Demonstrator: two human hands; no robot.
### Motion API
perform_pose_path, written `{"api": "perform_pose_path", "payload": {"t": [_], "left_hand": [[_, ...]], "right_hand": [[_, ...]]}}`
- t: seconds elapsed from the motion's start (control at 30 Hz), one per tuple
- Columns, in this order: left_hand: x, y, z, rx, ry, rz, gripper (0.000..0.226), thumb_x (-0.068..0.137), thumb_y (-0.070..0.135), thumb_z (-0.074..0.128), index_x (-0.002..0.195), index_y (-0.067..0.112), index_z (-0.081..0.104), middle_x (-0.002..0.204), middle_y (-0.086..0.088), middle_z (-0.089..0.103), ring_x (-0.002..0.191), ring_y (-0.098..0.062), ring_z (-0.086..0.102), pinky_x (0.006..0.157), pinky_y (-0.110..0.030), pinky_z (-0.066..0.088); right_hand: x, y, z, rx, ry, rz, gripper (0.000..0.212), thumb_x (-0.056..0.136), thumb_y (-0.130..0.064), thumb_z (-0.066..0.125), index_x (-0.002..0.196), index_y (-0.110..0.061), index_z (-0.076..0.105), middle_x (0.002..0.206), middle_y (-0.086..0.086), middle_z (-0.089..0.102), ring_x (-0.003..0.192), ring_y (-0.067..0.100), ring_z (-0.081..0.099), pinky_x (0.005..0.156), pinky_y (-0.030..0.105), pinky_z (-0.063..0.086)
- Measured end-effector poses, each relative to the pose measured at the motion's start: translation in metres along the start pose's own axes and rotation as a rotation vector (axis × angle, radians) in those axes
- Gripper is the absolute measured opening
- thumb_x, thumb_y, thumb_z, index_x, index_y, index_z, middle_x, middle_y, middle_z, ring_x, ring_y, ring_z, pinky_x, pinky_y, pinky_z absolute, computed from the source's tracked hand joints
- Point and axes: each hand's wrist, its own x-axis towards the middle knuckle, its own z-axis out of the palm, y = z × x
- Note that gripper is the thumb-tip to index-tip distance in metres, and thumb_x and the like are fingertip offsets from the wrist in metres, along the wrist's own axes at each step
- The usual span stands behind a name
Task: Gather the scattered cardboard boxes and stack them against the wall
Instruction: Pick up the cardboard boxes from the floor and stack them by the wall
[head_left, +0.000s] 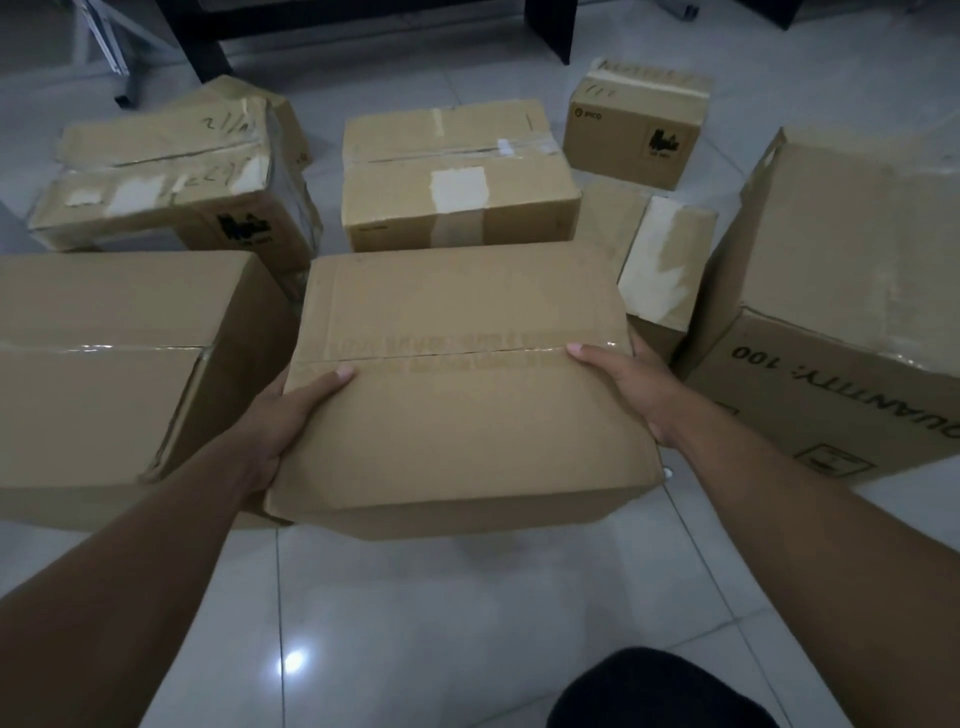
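A plain cardboard box (457, 384) sits in the middle of the view, held between both hands. My left hand (283, 415) grips its left side, thumb on the taped top seam. My right hand (634, 382) grips its right side, thumb likewise on top. Its near edge appears raised off the floor; the fingers under the sides are hidden. Several other cardboard boxes lie scattered around it on the tiled floor (415, 623).
A large box (119, 364) lies close on the left, a big box printed "QUANTITY: 100" (836, 312) on the right. Behind are a torn taped box (166, 182), a middle box (457, 176), a small box (639, 124) and another (660, 260). Dark furniture legs (208, 47) stand at the back.
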Motion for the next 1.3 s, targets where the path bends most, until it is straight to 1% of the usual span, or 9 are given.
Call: {"api": "perform_pose_path", "payload": {"t": [0.17,0.43,0.6,0.73,0.83,0.93,1.07,1.2,1.3], "left_hand": [[-0.014,0.009,0.001,0.007,0.030,0.026,0.071,0.065,0.058,0.089,0.128,0.035,0.067,0.115,0.003,0.076,0.108,-0.026,0.070,0.098,-0.050,0.054],[-0.069,0.093,-0.001,0.056,0.027,0.078,0.067,0.064,0.063,0.089,0.124,0.043,0.068,0.112,0.007,0.076,0.105,-0.023,0.071,0.095,-0.050,0.056],[-0.120,0.169,0.019,0.093,-0.071,0.058,0.068,0.062,0.063,0.090,0.122,0.043,0.069,0.111,0.008,0.076,0.103,-0.021,0.072,0.094,-0.049,0.057],[-0.169,0.240,0.047,0.151,-0.168,0.047,0.065,0.063,0.060,0.091,0.121,0.039,0.071,0.110,0.008,0.077,0.102,-0.020,0.072,0.094,-0.047,0.057],[-0.198,0.280,0.067,0.201,-0.211,0.083,0.062,0.064,0.060,0.090,0.119,0.039,0.071,0.109,0.009,0.076,0.102,-0.020,0.072,0.094,-0.047,0.057],[-0.235,0.324,0.089,0.256,-0.302,0.132,0.059,0.067,0.059,0.089,0.119,0.041,0.070,0.108,0.011,0.077,0.100,-0.019,0.073,0.093,-0.046,0.058],[-0.290,0.375,0.123,0.313,-0.395,0.193,0.049,0.074,0.052,0.087,0.119,0.042,0.070,0.102,0.015,0.077,0.092,-0.012,0.074,0.078,-0.031,0.058],[-0.339,0.409,0.165,0.376,-0.505,0.254,0.047,0.074,0.048,0.087,0.117,0.039,0.071,0.102,0.014,0.077,0.091,-0.010,0.075,0.079,-0.031,0.059],[-0.375,0.424,0.209,0.427,-0.582,0.305,0.041,0.077,0.044,0.086,0.115,0.038,0.071,0.095,0.018,0.077,0.083,-0.002,0.073,0.065,-0.019,0.056]], "right_hand": [[-0.017,-0.010,0.002,0.002,0.046,-0.016,0.051,0.080,-0.034,0.087,0.126,-0.038,0.065,0.107,-0.008,0.077,0.094,0.014,0.074,0.069,0.028,0.058],[-0.079,-0.084,-0.019,-0.021,0.132,-0.031,0.061,0.073,-0.042,0.090,0.128,-0.039,0.063,0.109,-0.011,0.076,0.098,0.013,0.073,0.083,0.036,0.060],[-0.150,-0.149,-0.059,-0.007,0.247,0.002,0.052,0.077,-0.038,0.088,0.123,-0.040,0.065,0.105,-0.014,0.076,0.096,0.009,0.073,0.078,0.029,0.056],[-0.222,-0.199,-0.101,0.013,0.358,0.041,0.055,0.072,-0.044,0.089,0.122,-0.043,0.065,0.104,-0.018,0.076,0.096,0.007,0.072,0.085,0.032,0.057],[-0.271,-0.232,-0.122,0.047,0.422,0.055,0.057,0.077,-0.040,0.088,0.128,-0.041,0.063,0.108,-0.019,0.073,0.096,0.002,0.068,0.075,0.024,0.052],[-0.329,-0.262,-0.146,0.061,0.509,0.081,0.060,0.076,-0.044,0.088,0.130,-0.043,0.061,0.113,-0.019,0.071,0.098,0.001,0.067,0.072,0.023,0.050],[-0.403,-0.293,-0.174,0.094,0.642,0.094,0.061,0.078,-0.044,0.087,0.132,-0.041,0.059,0.112,-0.021,0.069,0.094,-0.003,0.065,0.069,0.019,0.048],[-0.469,-0.304,-0.203,0.093,0.798,0.093,0.069,0.070,-0.054,0.089,0.132,-0.042,0.060,0.116,-0.017,0.070,0.102,0.007,0.068,0.085,0.031,0.055],[-0.522,-0.301,-0.228,0.115,0.907,0.097,0.070,0.071,-0.056,0.087,0.133,-0.041,0.058,0.115,-0.019,0.068,0.100,0.004,0.066,0.083,0.029,0.053]]}}
